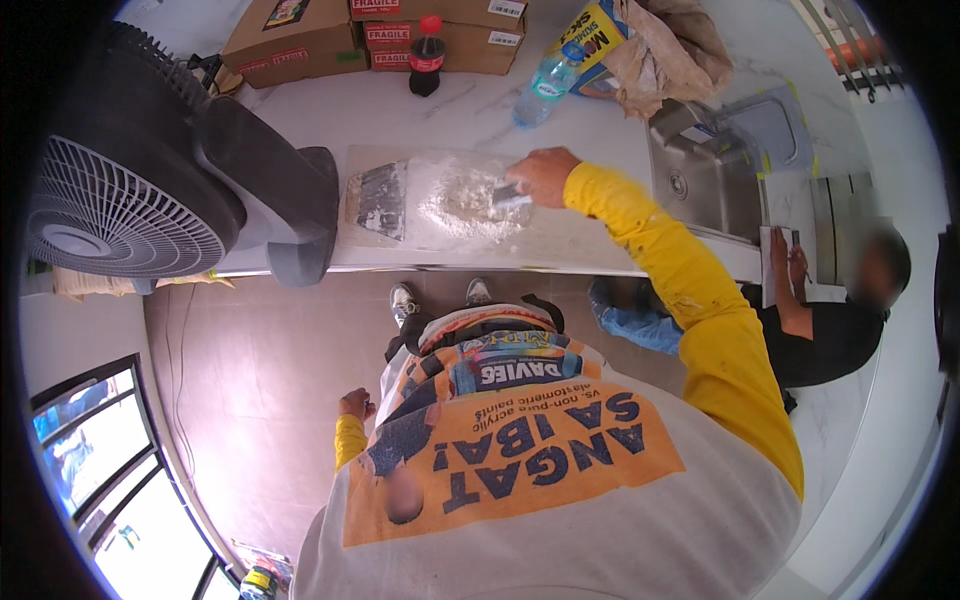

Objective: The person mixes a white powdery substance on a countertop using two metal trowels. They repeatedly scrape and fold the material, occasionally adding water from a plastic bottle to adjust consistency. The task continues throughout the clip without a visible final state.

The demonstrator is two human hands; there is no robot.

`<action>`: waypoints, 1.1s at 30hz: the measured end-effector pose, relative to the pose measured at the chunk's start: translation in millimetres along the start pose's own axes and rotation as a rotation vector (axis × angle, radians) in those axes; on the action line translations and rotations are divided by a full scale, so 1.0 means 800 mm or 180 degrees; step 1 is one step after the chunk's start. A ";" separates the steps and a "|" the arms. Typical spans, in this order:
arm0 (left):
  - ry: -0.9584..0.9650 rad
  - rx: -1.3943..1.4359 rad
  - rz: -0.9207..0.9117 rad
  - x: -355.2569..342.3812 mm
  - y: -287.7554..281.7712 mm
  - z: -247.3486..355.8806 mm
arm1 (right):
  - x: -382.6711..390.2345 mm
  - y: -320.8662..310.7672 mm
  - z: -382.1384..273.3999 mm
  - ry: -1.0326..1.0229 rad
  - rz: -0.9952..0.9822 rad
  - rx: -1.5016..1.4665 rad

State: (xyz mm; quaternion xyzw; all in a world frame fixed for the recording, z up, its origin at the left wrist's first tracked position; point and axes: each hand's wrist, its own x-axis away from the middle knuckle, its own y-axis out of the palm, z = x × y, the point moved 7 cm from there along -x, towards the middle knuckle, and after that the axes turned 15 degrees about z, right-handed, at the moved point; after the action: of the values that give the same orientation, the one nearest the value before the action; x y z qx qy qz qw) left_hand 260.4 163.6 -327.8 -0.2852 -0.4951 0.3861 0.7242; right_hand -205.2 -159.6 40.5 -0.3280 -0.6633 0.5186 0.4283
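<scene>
My right hand (543,175), in a yellow sleeve, reaches forward over the white marble counter (470,120) and grips a putty knife (508,197) whose blade rests in a heap of white powder (462,203). The powder lies on a flat pale board (560,235) on the counter. A second, dirty trowel (380,200) lies flat at the board's left end. My left hand (354,404) hangs by my side above the floor, fingers curled, holding nothing I can see.
A large grey fan (150,190) stands at the counter's left end. Cardboard boxes (290,40), a dark soda bottle (427,55), a clear water bottle (545,88) and a paper sack (660,50) sit at the back. A steel sink (705,170) is at right, where another person (830,320) crouches.
</scene>
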 end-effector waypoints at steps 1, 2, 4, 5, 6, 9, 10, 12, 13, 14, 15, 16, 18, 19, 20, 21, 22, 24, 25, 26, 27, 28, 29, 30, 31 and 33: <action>0.0114 -0.0069 0.0132 0.005 0.001 0.011 | 0.002 0.005 -0.004 -0.0245 -0.0217 0.0003; 0.0122 -0.0236 0.0091 0.012 0.007 0.017 | 0.001 0.002 -0.005 -0.0311 -0.0067 -0.0035; 0.0264 -0.0258 0.0297 0.022 0.017 0.030 | 0.001 -0.006 0.011 0.0040 0.0220 -0.0051; 0.0331 -0.0333 0.0359 0.026 0.025 0.032 | 0.003 -0.007 0.019 0.0250 0.0343 -0.0062; 0.0195 -0.0067 0.0331 0.030 0.037 0.031 | 0.005 -0.003 0.019 0.0238 0.0316 -0.0140; 0.0223 0.0358 0.0440 0.037 0.067 0.031 | 0.015 0.007 0.016 0.0251 0.0590 -0.0233; 0.0429 0.0283 0.0505 0.039 0.074 0.034 | 0.018 0.014 0.004 0.0148 0.0759 -0.0306; 0.0442 0.0181 0.0543 0.037 0.083 0.028 | 0.025 0.034 -0.012 -0.0054 0.0643 -0.0438; 0.0253 0.0163 0.0518 0.030 0.085 0.021 | 0.027 0.034 -0.010 0.0044 0.0880 -0.0444; 0.0067 0.0146 0.0478 0.029 0.085 0.014 | 0.029 0.034 -0.011 0.0077 0.1049 -0.0529; 0.0260 -0.0065 0.0427 0.028 0.082 0.014 | 0.031 0.032 -0.009 0.0205 0.1256 -0.0539; 0.0460 -0.0275 0.0383 0.025 0.072 0.010 | 0.029 0.033 -0.015 0.0102 0.1291 -0.0592; 0.0636 -0.0876 -0.0041 0.011 0.068 0.002 | 0.027 0.023 -0.025 -0.0083 0.1565 -0.0596; 0.0611 -0.0852 0.0055 0.004 0.053 -0.007 | 0.023 0.029 -0.027 -0.0020 0.1268 -0.0433; 0.0581 -0.0829 0.0146 -0.005 0.039 -0.018 | 0.023 0.031 -0.033 -0.0092 0.1085 -0.0328; 0.0551 -0.0801 0.0230 -0.014 0.026 -0.028 | 0.021 0.036 -0.040 -0.0128 0.0798 -0.0203; 0.0498 -0.0844 0.0183 -0.021 0.019 -0.040 | 0.021 0.033 -0.036 0.0068 0.0739 -0.0017; 0.0632 -0.0621 0.0474 -0.036 0.000 -0.056 | 0.016 0.014 -0.049 -0.0085 0.1214 -0.0245; 0.0637 -0.0600 0.0470 -0.042 -0.002 -0.068 | 0.014 0.005 -0.054 -0.0168 0.1448 -0.0332; 0.0477 -0.0152 0.0500 -0.050 -0.003 -0.080 | 0.012 0.008 -0.059 -0.0268 0.1232 -0.0179; 0.0271 0.0228 0.0427 -0.060 0.000 -0.094 | 0.009 0.012 -0.064 -0.0363 0.1019 -0.0035; -0.0146 0.0611 0.0166 -0.063 0.010 -0.112 | 0.008 0.015 -0.071 -0.0556 0.0857 0.0010; 0.0095 0.0409 0.0337 -0.066 0.009 -0.116 | 0.006 0.014 -0.069 -0.0467 0.0830 0.0141; 0.0126 0.0222 0.0317 -0.067 0.012 -0.123 | 0.005 0.013 -0.069 -0.0477 0.0841 0.0178; 0.0039 -0.0019 0.0156 -0.067 0.019 -0.132 | 0.005 0.015 -0.064 -0.0303 0.0725 0.0346; -0.0082 0.0791 0.0201 -0.064 0.017 -0.131 | 0.004 0.007 -0.077 -0.0669 0.1033 0.0233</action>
State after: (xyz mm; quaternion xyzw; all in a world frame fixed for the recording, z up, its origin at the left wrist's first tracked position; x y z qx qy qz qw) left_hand 344.3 125.0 -400.6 -0.2038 -0.4434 0.4708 0.7350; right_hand -150.8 -130.4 41.9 -0.3589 -0.6235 0.6361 0.2790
